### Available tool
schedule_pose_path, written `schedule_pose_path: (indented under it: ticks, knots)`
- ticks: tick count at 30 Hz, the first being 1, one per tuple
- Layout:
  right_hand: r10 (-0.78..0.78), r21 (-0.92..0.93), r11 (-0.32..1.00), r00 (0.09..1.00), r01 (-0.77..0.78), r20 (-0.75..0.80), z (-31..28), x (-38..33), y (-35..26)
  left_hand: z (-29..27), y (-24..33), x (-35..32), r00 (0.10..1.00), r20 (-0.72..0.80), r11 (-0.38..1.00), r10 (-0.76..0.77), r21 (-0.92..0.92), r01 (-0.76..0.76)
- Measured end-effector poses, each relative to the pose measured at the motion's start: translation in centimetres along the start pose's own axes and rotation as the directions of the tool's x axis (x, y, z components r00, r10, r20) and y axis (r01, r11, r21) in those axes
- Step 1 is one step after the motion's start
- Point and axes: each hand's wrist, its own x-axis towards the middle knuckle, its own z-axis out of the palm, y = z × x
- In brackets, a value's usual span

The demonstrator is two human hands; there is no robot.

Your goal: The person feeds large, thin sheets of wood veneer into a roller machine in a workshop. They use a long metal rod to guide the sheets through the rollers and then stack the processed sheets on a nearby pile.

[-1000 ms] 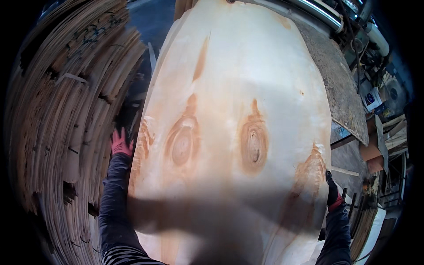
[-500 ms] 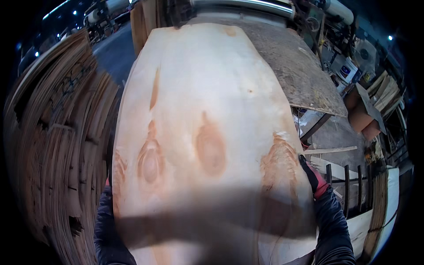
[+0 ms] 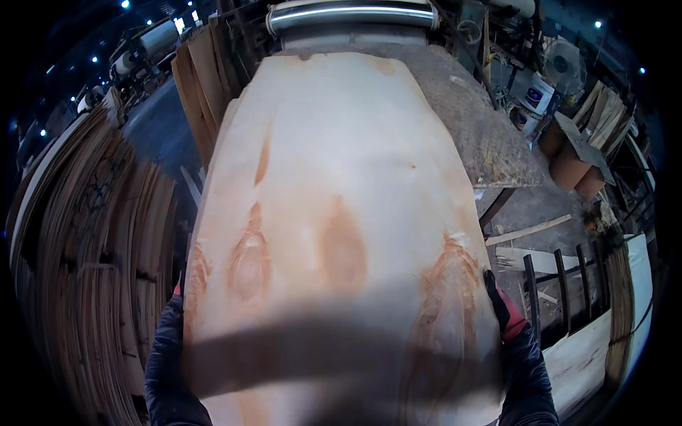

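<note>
A large pale sheet of wood veneer (image 3: 369,163) with brown knot marks stretches away from me, its far end over a worn board table. My right hand (image 3: 506,307), in a black and red glove, is closed on the sheet's right edge, with the thumb side showing. At the left edge only a sliver of my gloved left hand (image 3: 178,286) shows; its fingers are hidden behind the sheet, which it grips from the side. A dark shadow crosses the near part of the veneer.
Ahead, a shiny metal roller (image 3: 355,17) stands behind the worn table (image 3: 490,135). Tall stacks of veneer (image 3: 92,284) fill the left side. To the right are a cardboard box (image 3: 570,167), a fan (image 3: 565,64), a white bucket (image 3: 538,96) and upright dark metal bars (image 3: 561,291).
My view has turned slightly left, and more of the roller shows. The sheet and both hands sit a little lower in the picture; both hands stay at the sheet's edges.
</note>
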Motion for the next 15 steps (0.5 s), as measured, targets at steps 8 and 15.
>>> schedule_pose_path:
  ticks: [8,15]
  knots:
    - [-0.185,0.115,0.972,0.969,0.205,-0.163,4.5,2.6,-7.9,-2.9,7.0,13.7,0.991,0.008,0.991,0.133,0.013,-0.133]
    - [-0.312,-0.16,0.944,0.94,0.29,-0.137,0.7,12.4,-13.4,-6.1,12.3,23.3,0.984,0.002,0.983,0.178,0.047,-0.178]
